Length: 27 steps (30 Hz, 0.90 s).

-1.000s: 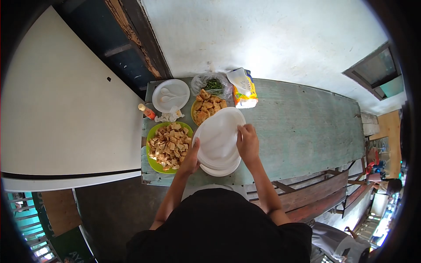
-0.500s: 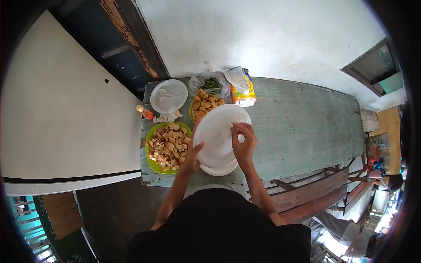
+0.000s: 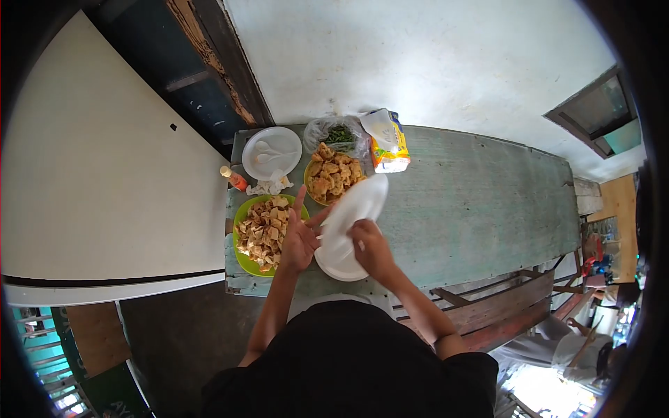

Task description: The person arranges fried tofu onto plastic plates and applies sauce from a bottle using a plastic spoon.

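A white oval plate (image 3: 369, 195) is tipped steeply on its side between my hands, over another white plate (image 3: 340, 270) that lies on the table. My right hand (image 3: 373, 251) is closed with curled fingers at the tilted plate, its fingertips partly hidden. To the left, my left hand (image 3: 298, 244) has its palm turned up and fingers spread, with some fingertips right at the plate's left edge. Beside that hand, a green bowl (image 3: 240, 261) holds cut pieces of tofu-like food (image 3: 263, 233). Golden fried pieces (image 3: 334, 174) fill another bowl beyond the hands.
A white plate with plastic spoons (image 3: 254, 167), a red sauce bottle (image 3: 233, 177) and crumpled tissue (image 3: 272, 184) are at the table's left. Green chillies in a plastic bag (image 3: 339, 134) and a tissue pack (image 3: 390, 143) stand by the wall. A wooden bench (image 3: 488, 313) is at right.
The upper plate has swung from nearly flat to steeply tilted. My left hand has released its rim and spread its fingers, while my right hand has moved down and slightly left.
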Available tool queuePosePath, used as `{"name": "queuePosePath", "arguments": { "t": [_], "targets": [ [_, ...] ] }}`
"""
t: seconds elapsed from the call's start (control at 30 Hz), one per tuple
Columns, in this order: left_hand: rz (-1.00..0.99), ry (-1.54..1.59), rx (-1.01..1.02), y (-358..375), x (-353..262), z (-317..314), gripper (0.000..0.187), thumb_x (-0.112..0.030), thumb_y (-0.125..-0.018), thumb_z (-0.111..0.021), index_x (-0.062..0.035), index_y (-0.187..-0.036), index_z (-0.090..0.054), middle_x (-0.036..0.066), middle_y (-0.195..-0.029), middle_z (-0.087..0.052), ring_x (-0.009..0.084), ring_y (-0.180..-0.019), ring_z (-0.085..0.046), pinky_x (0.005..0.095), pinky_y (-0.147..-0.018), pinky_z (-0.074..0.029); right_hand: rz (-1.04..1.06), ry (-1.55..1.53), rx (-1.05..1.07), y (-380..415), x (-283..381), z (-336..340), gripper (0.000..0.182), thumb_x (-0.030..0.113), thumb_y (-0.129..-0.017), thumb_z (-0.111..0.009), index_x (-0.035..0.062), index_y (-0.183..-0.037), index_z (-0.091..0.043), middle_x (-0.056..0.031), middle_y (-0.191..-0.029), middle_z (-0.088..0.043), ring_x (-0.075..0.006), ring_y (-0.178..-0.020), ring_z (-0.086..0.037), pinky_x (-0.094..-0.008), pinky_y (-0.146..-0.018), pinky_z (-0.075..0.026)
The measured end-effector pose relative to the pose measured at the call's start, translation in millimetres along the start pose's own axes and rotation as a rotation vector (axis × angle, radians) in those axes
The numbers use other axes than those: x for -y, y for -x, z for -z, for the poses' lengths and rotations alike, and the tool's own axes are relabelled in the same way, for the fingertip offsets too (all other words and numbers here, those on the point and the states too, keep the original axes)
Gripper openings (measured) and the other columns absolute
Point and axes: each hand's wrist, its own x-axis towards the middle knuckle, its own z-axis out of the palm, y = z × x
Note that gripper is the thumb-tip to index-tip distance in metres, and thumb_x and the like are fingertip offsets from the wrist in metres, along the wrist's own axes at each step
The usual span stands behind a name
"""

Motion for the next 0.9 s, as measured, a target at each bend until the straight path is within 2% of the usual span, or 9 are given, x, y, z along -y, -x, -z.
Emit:
{"name": "queuePosePath", "arguments": {
  "t": [0.1, 0.2, 0.23, 0.47, 0.57, 0.6, 0.67, 0.73, 0.9],
  "targets": [
    [0.219, -0.149, 0.186, 4, 3, -16, 0.085, -0.055, -0.084, -0.048, -0.0233, -0.142, 0.004, 0.017, -0.145, -0.016, 0.0289, -0.132, -0.024, 0.0384, -0.104, -0.028, -0.294, -0.491, 0.057, 0, -8, 11, 0.028, 0.008, -0.077, -0.06, 0.0022, -0.104, -0.057, -0.015, -0.105, -0.056, -0.0287, -0.1, -0.054, -0.0344, -0.083, -0.044],
    [0.087, -0.573, 0.174, 3, 20, -27, 0.098, -0.04, -0.078, -0.064, -0.0126, -0.142, 0.005, 0.018, -0.145, -0.014, 0.0271, -0.134, -0.019, 0.0355, -0.107, -0.021, 0.083, -0.266, -0.125, 0, -9, 9, 0.034, 0.014, -0.076, -0.063, 0.0028, -0.107, -0.054, -0.0168, -0.107, -0.053, -0.0291, -0.1, -0.053, -0.0366, -0.08, -0.045],
    [0.106, -0.406, 0.068, 2, 26, -28, 0.102, -0.026, -0.075, -0.07, -0.0042, -0.141, 0.005, 0.016, -0.144, -0.018, 0.0269, -0.132, -0.023, 0.0343, -0.107, -0.021, 0.083, -0.266, -0.127, -5, 0, 15, 0.034, 0.014, -0.076, -0.063, 0.0028, -0.107, -0.054, -0.0168, -0.107, -0.053, -0.0291, -0.1, -0.053, -0.0366, -0.08, -0.045],
    [0.26, -0.316, -0.194, 15, 25, -15, 0.063, -0.015, -0.077, -0.062, -0.0002, -0.131, -0.032, 0.012, -0.12, -0.049, 0.0232, -0.111, -0.049, 0.034, -0.095, -0.037, 0.006, -0.167, -0.066, -18, 36, 13, 0.016, 0.0, -0.072, -0.061, -0.0007, -0.087, -0.056, -0.0118, -0.083, -0.056, -0.0243, -0.076, -0.058, -0.0298, -0.065, -0.047],
    [-0.038, -0.692, -0.095, 30, 19, -5, 0.056, -0.015, -0.075, -0.062, -0.0017, -0.125, -0.04, 0.015, -0.117, -0.052, 0.0243, -0.112, -0.048, 0.0361, -0.096, -0.038, -0.148, -0.437, -0.112, -18, 24, 8, 0.011, 0.001, -0.076, -0.063, -0.0007, -0.087, -0.06, -0.0075, -0.078, -0.06, -0.0152, -0.07, -0.06, -0.0246, -0.062, -0.047],
    [-0.037, -0.692, -0.096, 28, 18, -3, 0.056, -0.015, -0.075, -0.062, -0.0017, -0.125, -0.04, 0.015, -0.117, -0.052, 0.0243, -0.112, -0.048, 0.0361, -0.096, -0.038, -0.246, -0.534, -0.153, -17, 17, 6, 0.01, 0.002, -0.078, -0.063, -0.0008, -0.087, -0.062, -0.0056, -0.077, -0.062, -0.0109, -0.067, -0.06, -0.0222, -0.061, -0.046],
    [0.229, 0.098, -0.319, 25, 16, 2, 0.057, -0.016, -0.076, -0.055, 0.0009, -0.127, -0.036, 0.017, -0.12, -0.049, 0.0284, -0.113, -0.047, 0.0401, -0.098, -0.035, -0.363, -0.67, -0.127, -14, 6, 5, 0.01, 0.006, -0.079, -0.065, -0.0016, -0.086, -0.065, -0.0046, -0.08, -0.064, -0.0079, -0.071, -0.061, -0.0215, -0.062, -0.048],
    [0.235, 0.08, -0.29, 25, 13, -7, 0.058, -0.018, -0.076, -0.052, 0.0018, -0.128, -0.034, 0.018, -0.122, -0.047, 0.0298, -0.114, -0.046, 0.0409, -0.099, -0.035, -0.579, -0.825, -0.092, -13, 6, 9, 0.008, 0.004, -0.077, -0.066, -0.0024, -0.082, -0.066, -0.005, -0.081, -0.065, -0.0084, -0.071, -0.061, -0.0209, -0.061, -0.047],
    [0.279, 0.063, -0.245, 24, 16, -15, 0.065, -0.02, -0.074, -0.051, 0.0022, -0.131, -0.029, 0.019, -0.127, -0.042, 0.0308, -0.117, -0.043, 0.0413, -0.1, -0.034, -0.39, -0.749, -0.279, -18, 11, 13, 0.005, 0.002, -0.077, -0.066, -0.0018, -0.08, -0.066, -0.0014, -0.075, -0.059, -0.0062, -0.057, -0.05, -0.0191, -0.052, -0.041]
  ]
}}
